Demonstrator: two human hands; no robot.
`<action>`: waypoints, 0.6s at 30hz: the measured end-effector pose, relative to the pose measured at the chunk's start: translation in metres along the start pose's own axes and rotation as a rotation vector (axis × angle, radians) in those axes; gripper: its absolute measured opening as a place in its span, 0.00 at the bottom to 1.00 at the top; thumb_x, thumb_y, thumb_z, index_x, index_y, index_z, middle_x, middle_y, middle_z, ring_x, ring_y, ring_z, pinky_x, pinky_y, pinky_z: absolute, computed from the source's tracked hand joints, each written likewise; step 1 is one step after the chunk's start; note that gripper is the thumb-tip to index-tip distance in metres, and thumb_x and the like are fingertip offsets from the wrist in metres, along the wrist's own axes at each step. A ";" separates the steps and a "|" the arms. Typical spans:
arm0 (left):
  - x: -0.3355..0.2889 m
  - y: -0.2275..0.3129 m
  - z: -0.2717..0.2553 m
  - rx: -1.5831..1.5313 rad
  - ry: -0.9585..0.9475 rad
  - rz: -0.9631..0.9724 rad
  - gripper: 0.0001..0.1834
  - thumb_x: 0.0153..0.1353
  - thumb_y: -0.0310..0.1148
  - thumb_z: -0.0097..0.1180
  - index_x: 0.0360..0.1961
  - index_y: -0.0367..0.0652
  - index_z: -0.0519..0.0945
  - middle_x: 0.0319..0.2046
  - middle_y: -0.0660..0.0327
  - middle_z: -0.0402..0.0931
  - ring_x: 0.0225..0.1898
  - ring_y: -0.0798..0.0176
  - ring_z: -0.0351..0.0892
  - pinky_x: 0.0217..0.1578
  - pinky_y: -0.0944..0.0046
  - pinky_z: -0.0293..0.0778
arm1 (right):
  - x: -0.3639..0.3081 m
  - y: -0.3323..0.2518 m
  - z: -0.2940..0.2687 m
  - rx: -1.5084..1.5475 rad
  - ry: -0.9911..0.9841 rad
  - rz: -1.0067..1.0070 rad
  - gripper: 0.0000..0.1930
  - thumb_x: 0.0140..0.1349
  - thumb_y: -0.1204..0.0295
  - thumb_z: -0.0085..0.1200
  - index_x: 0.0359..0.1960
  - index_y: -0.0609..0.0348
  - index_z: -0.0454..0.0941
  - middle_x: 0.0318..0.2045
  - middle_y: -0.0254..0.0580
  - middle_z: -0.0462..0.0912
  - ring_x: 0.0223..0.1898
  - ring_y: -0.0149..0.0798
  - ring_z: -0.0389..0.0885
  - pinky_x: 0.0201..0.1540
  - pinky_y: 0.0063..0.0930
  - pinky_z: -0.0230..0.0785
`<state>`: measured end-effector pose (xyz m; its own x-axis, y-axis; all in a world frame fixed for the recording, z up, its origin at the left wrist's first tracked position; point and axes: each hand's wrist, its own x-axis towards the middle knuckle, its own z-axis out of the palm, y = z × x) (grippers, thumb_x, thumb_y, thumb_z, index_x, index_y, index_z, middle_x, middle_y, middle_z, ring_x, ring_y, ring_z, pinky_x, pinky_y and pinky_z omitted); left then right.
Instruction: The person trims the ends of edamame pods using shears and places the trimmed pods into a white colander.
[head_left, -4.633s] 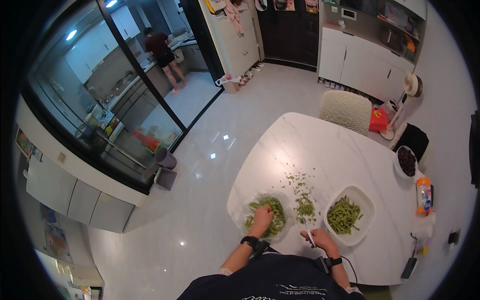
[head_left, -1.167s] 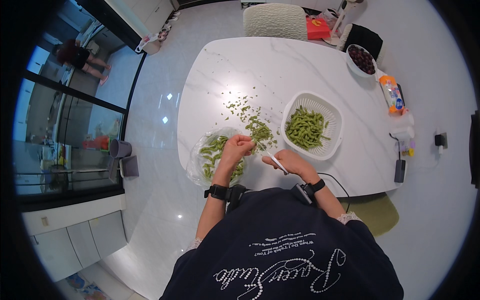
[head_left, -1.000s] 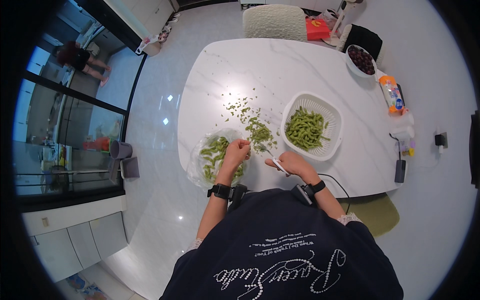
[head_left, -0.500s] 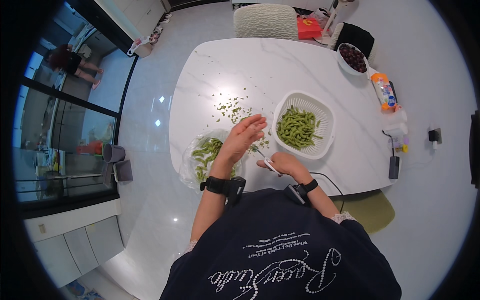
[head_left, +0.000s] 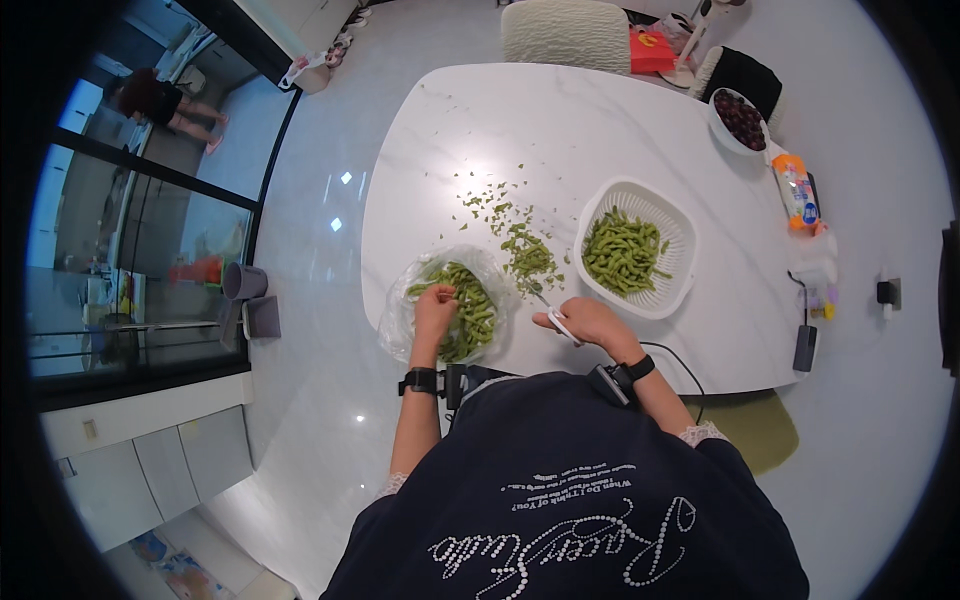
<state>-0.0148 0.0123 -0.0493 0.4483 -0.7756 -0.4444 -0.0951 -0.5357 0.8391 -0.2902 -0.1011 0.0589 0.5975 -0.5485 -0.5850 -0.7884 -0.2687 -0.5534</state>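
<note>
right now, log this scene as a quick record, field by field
left hand: at green pods in open clear bag; grip unclear
right hand: holds white-handled scissors
white basket: right of the bag, holds more green pods
green scraps: on white table, densest between bag and basket
bowl: dark round fruit, table's far right side

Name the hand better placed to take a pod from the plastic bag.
Likely the left hand: it is over the green pods in the plastic bag; the right hand holds scissors outside it.
</note>
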 end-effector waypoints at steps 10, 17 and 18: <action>-0.001 -0.025 0.003 0.136 0.320 0.047 0.07 0.45 0.25 0.60 0.27 0.37 0.78 0.19 0.55 0.75 0.24 0.59 0.77 0.28 0.62 0.72 | 0.001 -0.004 0.000 0.083 -0.058 0.065 0.37 0.54 0.35 0.45 0.10 0.60 0.69 0.08 0.40 0.71 0.13 0.37 0.75 0.22 0.30 0.65; -0.018 -0.010 0.013 0.451 0.204 0.327 0.09 0.44 0.25 0.61 0.29 0.37 0.77 0.24 0.53 0.77 0.27 0.56 0.77 0.30 0.61 0.72 | 0.001 -0.005 0.002 0.072 -0.007 -0.015 0.43 0.53 0.31 0.39 0.05 0.64 0.69 0.06 0.44 0.68 0.14 0.45 0.74 0.23 0.38 0.65; -0.022 -0.013 0.018 0.548 0.116 0.337 0.09 0.43 0.25 0.61 0.29 0.38 0.77 0.25 0.53 0.77 0.28 0.55 0.77 0.30 0.60 0.72 | 0.001 -0.007 0.001 0.072 -0.013 -0.018 0.43 0.53 0.31 0.39 0.05 0.64 0.69 0.06 0.44 0.68 0.14 0.45 0.74 0.23 0.38 0.65</action>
<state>-0.0388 0.0305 -0.0564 0.4045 -0.9063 -0.1223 -0.6726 -0.3854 0.6317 -0.2842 -0.0986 0.0615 0.6140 -0.5336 -0.5816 -0.7649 -0.2206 -0.6052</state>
